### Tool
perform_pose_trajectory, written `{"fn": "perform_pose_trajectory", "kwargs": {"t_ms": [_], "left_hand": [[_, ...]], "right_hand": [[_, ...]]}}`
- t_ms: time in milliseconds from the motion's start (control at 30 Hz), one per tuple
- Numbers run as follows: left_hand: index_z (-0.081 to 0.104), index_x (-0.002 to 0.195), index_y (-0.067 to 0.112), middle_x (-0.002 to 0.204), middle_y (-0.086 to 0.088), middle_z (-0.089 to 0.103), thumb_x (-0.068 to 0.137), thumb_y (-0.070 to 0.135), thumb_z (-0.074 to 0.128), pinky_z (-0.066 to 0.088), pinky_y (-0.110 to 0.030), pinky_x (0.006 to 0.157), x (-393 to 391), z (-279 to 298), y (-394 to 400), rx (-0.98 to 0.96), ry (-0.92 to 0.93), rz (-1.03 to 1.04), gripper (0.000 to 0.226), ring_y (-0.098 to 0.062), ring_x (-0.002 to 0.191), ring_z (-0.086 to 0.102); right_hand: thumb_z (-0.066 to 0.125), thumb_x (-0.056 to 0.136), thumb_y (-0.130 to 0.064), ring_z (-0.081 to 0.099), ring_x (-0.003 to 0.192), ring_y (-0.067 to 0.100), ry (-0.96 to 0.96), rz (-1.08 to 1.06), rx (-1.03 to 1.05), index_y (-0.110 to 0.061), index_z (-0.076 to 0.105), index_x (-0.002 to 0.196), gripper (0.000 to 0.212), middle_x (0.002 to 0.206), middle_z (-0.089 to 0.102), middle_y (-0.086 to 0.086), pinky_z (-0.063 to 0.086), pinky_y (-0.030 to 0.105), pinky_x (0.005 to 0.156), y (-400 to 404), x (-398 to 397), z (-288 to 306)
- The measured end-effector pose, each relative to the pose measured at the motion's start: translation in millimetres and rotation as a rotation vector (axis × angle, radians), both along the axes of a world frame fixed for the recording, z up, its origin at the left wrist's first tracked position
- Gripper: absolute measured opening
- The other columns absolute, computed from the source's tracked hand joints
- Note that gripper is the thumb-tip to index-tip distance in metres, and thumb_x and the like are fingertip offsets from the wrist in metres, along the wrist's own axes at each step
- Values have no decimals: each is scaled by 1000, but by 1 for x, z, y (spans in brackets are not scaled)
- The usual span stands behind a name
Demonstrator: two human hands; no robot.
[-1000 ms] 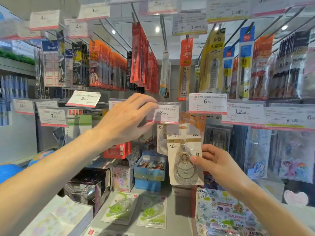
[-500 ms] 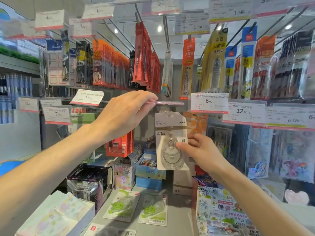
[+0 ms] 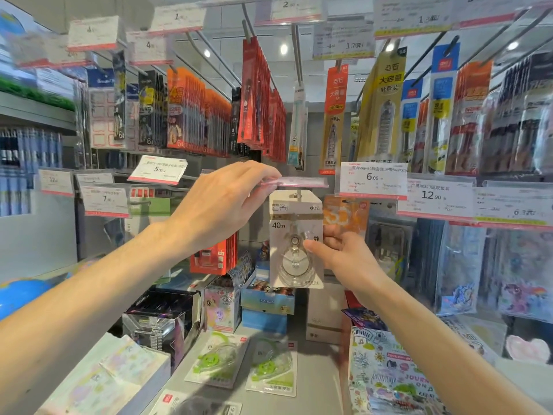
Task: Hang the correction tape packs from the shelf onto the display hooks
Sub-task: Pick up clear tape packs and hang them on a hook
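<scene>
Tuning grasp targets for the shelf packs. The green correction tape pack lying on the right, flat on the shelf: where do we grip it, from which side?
Pinch the bare card edge of the right green correction tape pack, probably its near bottom margin, coming from above and the front. It lies flat, face up, on the shelf; the bulging clear blister fills the middle. Another green pack lies close on its left, so avoid that side.

You're in a stationery shop, pretty clearly. Price tags (image 3: 372, 178) clip to the front of the hooks (image 3: 299, 52), pen packs (image 3: 257, 94) hang in tight rows, and the shelf (image 3: 317, 363) below holds boxed goods (image 3: 267, 298) and notebooks (image 3: 386, 369).
</scene>
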State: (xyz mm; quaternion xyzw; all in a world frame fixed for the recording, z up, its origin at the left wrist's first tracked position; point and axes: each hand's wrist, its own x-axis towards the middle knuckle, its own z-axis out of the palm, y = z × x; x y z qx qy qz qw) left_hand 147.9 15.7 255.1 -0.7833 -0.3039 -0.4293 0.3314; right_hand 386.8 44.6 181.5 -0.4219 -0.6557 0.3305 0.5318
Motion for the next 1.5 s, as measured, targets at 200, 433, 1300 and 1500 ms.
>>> {"fn": "perform_pose_trajectory", "kwargs": {"t_ms": [200,433,1300,1500], "left_hand": [[63,124,15,117,2,72,106,30,50,56,-37,68,0,-6,2,9,-5,4,27,-17,93,67],[62,130,15,124,5,68,105,31,55,54,-25,72,1,-26,8,-22,-63,-18,30,-5,92,61],[9,154,56,144,18,43,101,45,55,41,3,79,51,-129,122,-827,-608,-410,71,4,103,61],[15,154,53,149,16,26,101,43,55,32,-13,101,52,-127,147,-827,-607,-425,68,6,127,33]], "right_hand": [[71,97,-16,77,95,2,-5,-1,-17,-17,66,127,31,105,82,-9,56,12,74,6,-1,-3],[70,97,-14,77,87,-1,7,-8,7,-16,51,139,46,105,82,-3,55,13,74,13,-3,-11],[71,95,-16,55,126,-8,-287,-268,247,-48,27,152,79,144,50,-21,51,12,94,52,-3,-34],[73,95,-20,55,130,2,-269,-299,217,-45,26,156,81,132,56,-25,53,14,93,72,-5,-36]]}}
